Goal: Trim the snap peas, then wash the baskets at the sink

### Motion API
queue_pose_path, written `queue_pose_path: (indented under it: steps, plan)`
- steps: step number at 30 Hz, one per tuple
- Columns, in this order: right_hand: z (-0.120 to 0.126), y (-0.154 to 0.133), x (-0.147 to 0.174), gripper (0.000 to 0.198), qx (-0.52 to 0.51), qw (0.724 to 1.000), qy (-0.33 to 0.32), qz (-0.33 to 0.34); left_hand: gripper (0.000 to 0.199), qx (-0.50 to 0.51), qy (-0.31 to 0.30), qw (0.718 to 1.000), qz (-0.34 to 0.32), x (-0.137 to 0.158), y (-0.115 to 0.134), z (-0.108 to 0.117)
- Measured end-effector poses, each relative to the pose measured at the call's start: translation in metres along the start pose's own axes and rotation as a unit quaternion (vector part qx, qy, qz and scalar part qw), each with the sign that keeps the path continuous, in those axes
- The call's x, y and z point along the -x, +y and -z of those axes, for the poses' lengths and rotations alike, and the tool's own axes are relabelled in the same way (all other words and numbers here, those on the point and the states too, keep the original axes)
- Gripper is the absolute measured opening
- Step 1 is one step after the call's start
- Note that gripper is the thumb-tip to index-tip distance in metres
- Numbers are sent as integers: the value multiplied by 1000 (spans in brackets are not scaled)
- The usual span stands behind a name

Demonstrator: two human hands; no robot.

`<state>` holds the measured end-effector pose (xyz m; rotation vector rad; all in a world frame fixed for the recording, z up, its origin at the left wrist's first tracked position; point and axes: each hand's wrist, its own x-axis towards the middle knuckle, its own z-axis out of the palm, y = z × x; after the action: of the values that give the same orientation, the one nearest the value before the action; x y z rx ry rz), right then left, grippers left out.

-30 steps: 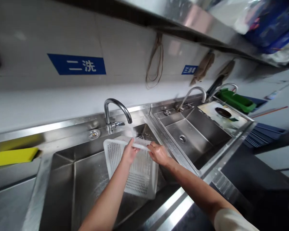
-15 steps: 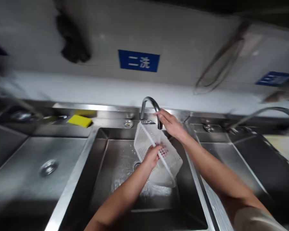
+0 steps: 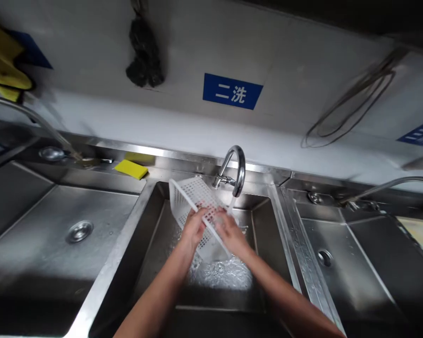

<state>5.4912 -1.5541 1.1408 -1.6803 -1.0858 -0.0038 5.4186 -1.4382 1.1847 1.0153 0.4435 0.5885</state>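
A white perforated plastic basket (image 3: pixel 186 190) is tilted over the middle steel sink (image 3: pixel 151 253). My left hand (image 3: pixel 194 227) is closed on the basket's rim. Against its upper side lies my right hand (image 3: pixel 232 234), with the fingers stretched over the perforated wall; they are slightly blurred. Water from the curved faucet (image 3: pixel 240 171) runs down beside the right hand. Reddish patches show through the holes near my fingers, too unclear to name. Water ripples on the sink floor below the basket.
A yellow sponge (image 3: pixel 131 169) rests on the back ledge at left. Steel sinks adjoin on both sides, with a drain (image 3: pixel 80 231) in the left one. Above the middle faucet is a blue sign (image 3: pixel 232 91). A dark bundle (image 3: pixel 144 51) and a looped cord (image 3: pixel 352 108) hang on the wall.
My right hand has left the faucet and come down onto the basket. Water now streams from the spout. The basket has shifted left relative to the faucet, still in my left hand.
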Motion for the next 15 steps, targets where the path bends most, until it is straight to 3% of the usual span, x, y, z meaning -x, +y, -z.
queue_pose_path:
  steps: [3, 6, 9, 10, 11, 13, 15]
  plan:
    - [-20, 6, 36, 45, 93, 994, -27, 47, 39, -44, -1, 999, -4, 15, -2, 7]
    - [-35, 8, 60, 60, 106, 991, -62, 61, 45, -93, -9, 995, 19, 26, 1, 19]
    - [-53, 18, 77, 77, 104, 989, -73, 72, 40, -239, -25, 968, 74, 12, 28, 45]
    - [-59, 24, 81, 80, 100, 990, -66, 70, 41, -310, -7, 948, 70, 0, 44, 57]
    - [-66, 29, 85, 83, 96, 992, -56, 67, 39, -390, 49, 919, 20, -14, 64, 70]
    - [-79, 41, 90, 85, 84, 994, -31, 70, 33, -445, 167, 876, -82, -48, 108, 97]
    - [-91, 48, 92, 80, 64, 994, -16, 81, 54, -487, 238, 826, -154, -84, 150, 123]
